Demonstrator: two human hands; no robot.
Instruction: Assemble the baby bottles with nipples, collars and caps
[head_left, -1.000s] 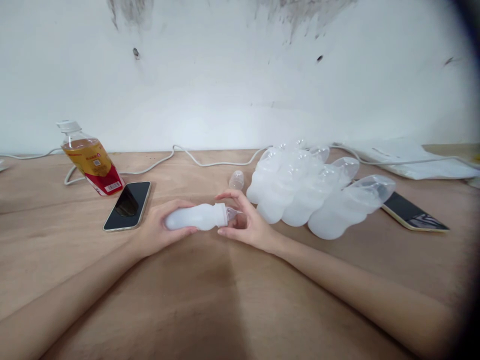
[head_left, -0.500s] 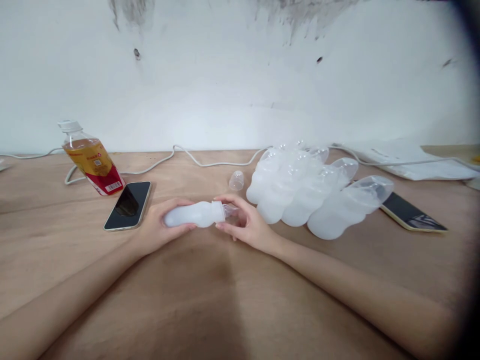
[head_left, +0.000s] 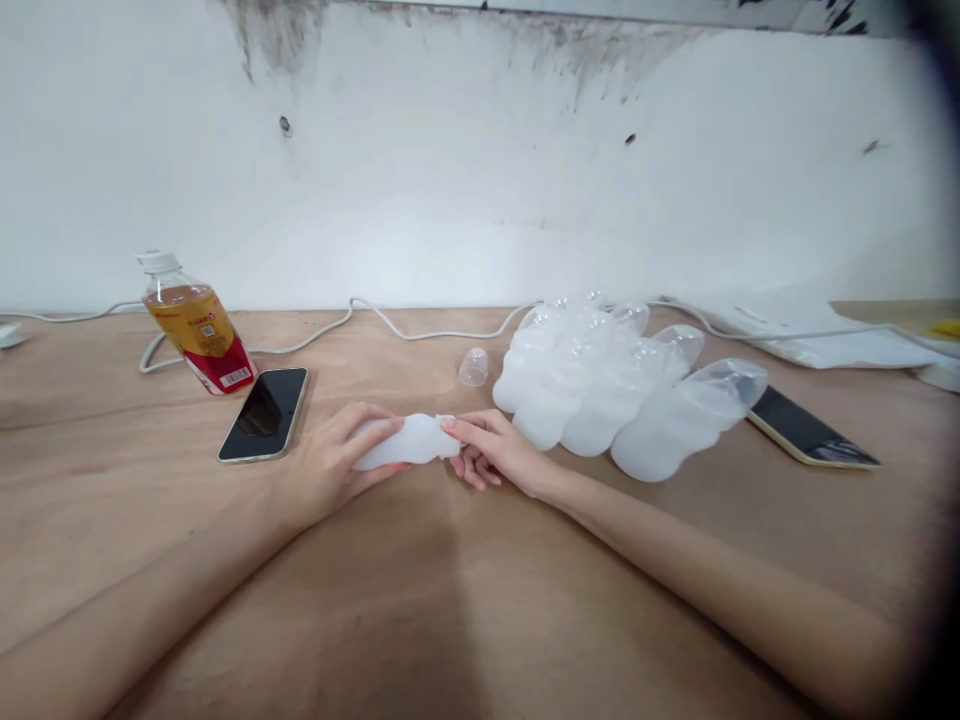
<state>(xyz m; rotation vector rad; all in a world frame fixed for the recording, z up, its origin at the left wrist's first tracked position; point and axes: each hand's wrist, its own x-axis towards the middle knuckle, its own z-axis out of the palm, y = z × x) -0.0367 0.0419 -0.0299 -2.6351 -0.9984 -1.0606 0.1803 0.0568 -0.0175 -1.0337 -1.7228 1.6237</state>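
Observation:
A small white plastic bottle [head_left: 409, 441] lies on its side in the middle of the wooden table [head_left: 450, 600]. My left hand [head_left: 334, 465] is wrapped round its base end. My right hand [head_left: 491, 455] is closed over its neck end, fingers curled round the tip, which is hidden. A small clear cap [head_left: 473, 367] rests on the table just behind. Right of my hands lies a heap of several similar white bottles with clear caps [head_left: 615, 395].
A black phone [head_left: 264, 414] lies left of my hands, with a tilted drink bottle with a red label [head_left: 196, 328] behind it. A second phone [head_left: 810, 440] lies at the right. A white cable [head_left: 390, 325] runs along the wall. White sheets [head_left: 817, 325] sit at the back right.
My right hand has closed over the bottle's neck, hiding the clear tip that showed before. The view has tilted slightly, shifting the scene down and right.

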